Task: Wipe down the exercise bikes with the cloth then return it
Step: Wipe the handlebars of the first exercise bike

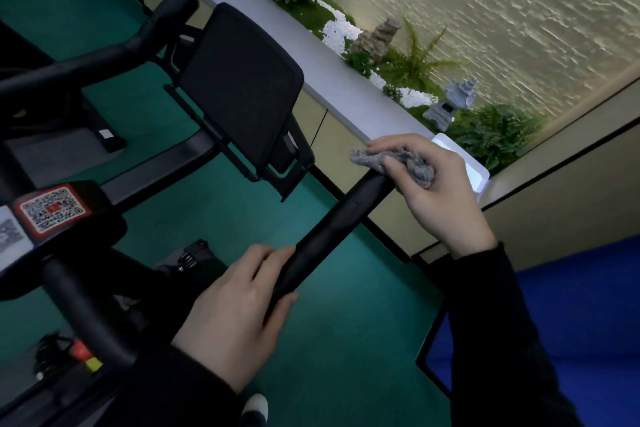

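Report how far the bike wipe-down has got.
Done: nothing shows as finished. In hand: the right hand holds the fuzzy grey cloth on the tip of the black handlebar while the left hand grips the bar lower down. Left: returning the cloth.

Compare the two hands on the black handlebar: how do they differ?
The right hand holds a grey cloth; the left hand has none. The right hand sits at the far end of the handlebar; the left hand grips it nearer the person. Both curl round the same bar, in dark sleeves.
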The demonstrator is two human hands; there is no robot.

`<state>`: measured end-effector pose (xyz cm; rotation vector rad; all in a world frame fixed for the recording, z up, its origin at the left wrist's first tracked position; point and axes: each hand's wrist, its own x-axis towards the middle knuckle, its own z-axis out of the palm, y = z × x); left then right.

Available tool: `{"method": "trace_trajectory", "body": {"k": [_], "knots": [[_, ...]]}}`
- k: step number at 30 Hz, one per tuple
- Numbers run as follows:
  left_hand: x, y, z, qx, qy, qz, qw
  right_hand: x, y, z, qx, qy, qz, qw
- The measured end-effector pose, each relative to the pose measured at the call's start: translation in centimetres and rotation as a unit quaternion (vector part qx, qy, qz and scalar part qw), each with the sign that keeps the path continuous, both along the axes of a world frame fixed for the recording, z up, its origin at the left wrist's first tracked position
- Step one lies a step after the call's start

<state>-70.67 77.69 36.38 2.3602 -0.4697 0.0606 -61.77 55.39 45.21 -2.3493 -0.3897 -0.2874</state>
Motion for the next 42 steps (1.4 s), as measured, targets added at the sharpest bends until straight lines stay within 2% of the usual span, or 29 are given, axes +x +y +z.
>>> {"method": "trace_trajectory", "body": {"k": [2, 5, 8, 12, 20, 24, 29, 32, 37, 42], "knots": [[0.1, -0.1, 0.1, -0.003, -0.003, 0.000, 1.000, 0.1, 0.3, 0.9, -0.061, -0.009, 0.072, 0.995], [0.1, 0.0, 0.0, -0.008, -0.010, 0.007, 1.000, 1.2, 0.7, 3.1, -0.136, 0.061, 0.168, 0.974], [-0.1, 0.2, -0.3, -0.015, 0.000, 0.008, 1.000, 2.3, 1.4, 4.7, -0.203, 0.140, 0.236, 0.940], [-0.2, 0.3, -0.3, -0.014, 0.003, 0.012, 1.000, 2.0, 2.3, 3.9, -0.270, 0.143, 0.328, 0.894], [-0.4, 0.0, -1.2, -0.036, 0.009, 0.031, 0.999, 2.6, 1.2, 4.2, -0.249, 0.103, 0.289, 0.919], [-0.4, -0.1, -1.2, -0.038, 0.013, 0.036, 0.999, 2.5, 1.7, 3.8, -0.282, 0.106, 0.320, 0.898], [-0.4, -0.3, -0.9, -0.042, 0.011, 0.038, 0.998, 2.8, 1.3, 4.4, -0.283, 0.084, 0.289, 0.911], [-0.4, -0.4, -0.9, -0.038, 0.011, 0.040, 0.998, 2.7, 2.2, 3.7, -0.314, 0.077, 0.309, 0.895], [-0.6, -0.2, -1.1, -0.036, 0.010, 0.041, 0.998, 4.5, 2.9, 4.3, -0.327, 0.160, 0.244, 0.899], [-0.5, -0.3, -1.1, -0.040, 0.012, 0.041, 0.998, 6.5, 4.1, 4.9, -0.324, 0.297, 0.263, 0.859]]}}
